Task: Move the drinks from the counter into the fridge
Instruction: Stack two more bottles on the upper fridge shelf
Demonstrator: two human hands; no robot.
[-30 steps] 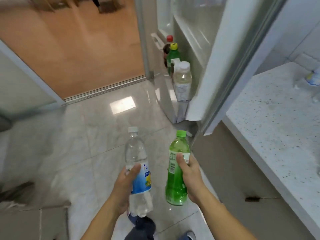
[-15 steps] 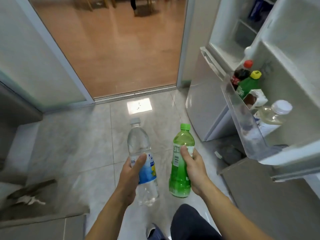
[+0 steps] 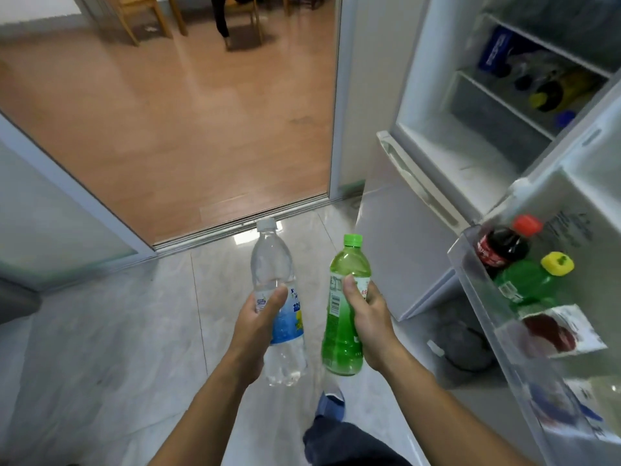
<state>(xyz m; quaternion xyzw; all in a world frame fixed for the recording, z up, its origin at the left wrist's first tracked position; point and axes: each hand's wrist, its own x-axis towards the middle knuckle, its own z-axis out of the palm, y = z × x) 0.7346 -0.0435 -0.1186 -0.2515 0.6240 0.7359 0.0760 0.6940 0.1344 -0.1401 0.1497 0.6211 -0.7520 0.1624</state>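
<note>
Left hand (image 3: 255, 326) wraps clear bottle (image 3: 280, 307); right hand (image 3: 369, 322) wraps green bottle (image 3: 342, 317), both upright, mid-air before open fridge (image 3: 470, 156). Likely full, heavyish, slick plastic; mid-label grip suits.

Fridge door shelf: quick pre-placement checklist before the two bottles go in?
1. Left hand grip on the clear bottle: ok, fingers wrapped round the label, bottle upright.
2. Right hand grip on the green bottle: ok, upright.
3. Caps on both bottles: ok, white and green caps in place.
4. Fridge door open: ok, the door shelf is in view.
5. Free space in the door shelf: cannot tell; cola bottle, yellow-capped green bottle and a carton sit in a row, and the near end is blurred.
6. Path from the hands to the shelf: ok, nothing lies between.
</note>
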